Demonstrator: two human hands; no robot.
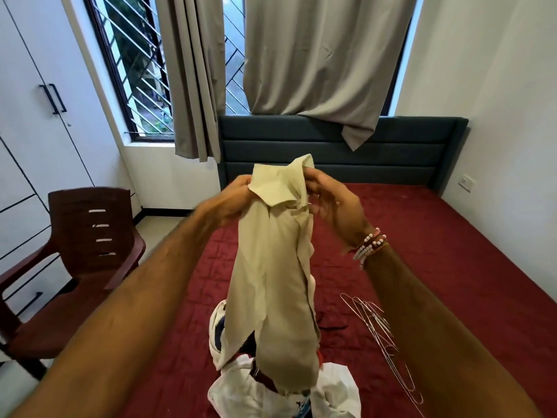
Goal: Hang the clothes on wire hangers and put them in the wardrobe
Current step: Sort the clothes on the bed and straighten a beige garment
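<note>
A beige collared shirt (271, 267) hangs in the air over the bed, held up by its collar. My left hand (232, 200) grips the collar's left side. My right hand (331, 200), with beaded bracelets at the wrist, pinches the collar's right side. Below the shirt a pile of clothes (283, 390), mostly white, lies on the red bedspread (452, 267). Several wire hangers (382, 333) lie in a loose bunch on the bed, right of the pile and under my right forearm. The white wardrobe (27, 122) with black handles stands at the left, its doors closed.
A dark brown plastic chair (81, 257) stands between the wardrobe and the bed. The bed's grey headboard (391, 152) is against the far wall under a barred window (138, 70) with grey curtains (316, 55). A wall switch (467, 183) is at the right.
</note>
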